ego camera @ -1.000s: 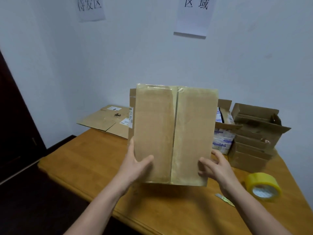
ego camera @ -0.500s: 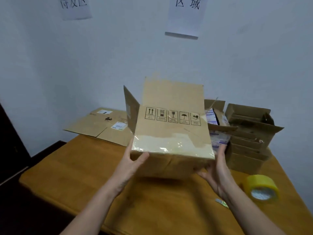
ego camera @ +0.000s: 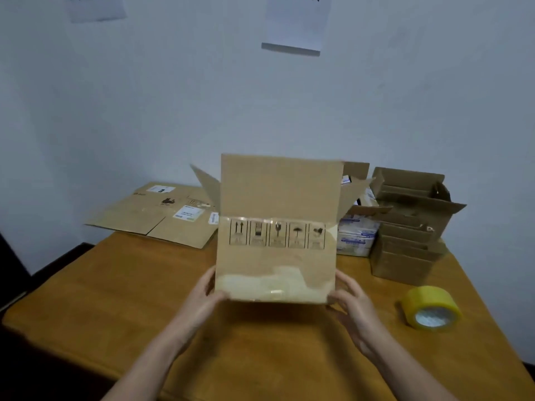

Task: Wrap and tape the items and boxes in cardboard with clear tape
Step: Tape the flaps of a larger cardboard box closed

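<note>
Holding a brown cardboard box with a row of handling symbols upright over the orange-brown wooden table, top flaps splayed open, clear tape glossy along the lower edge. Gripped at its lower corners by the left hand and the right hand, fingers curled round the sides. Flanked by flattened brown cardboard sheets far left, stacked open cartons far right, a yellowish tape roll near right.

Bare table lies lower left; tape roll and stacked boxes crowd the right, flat cardboard the far left.
</note>
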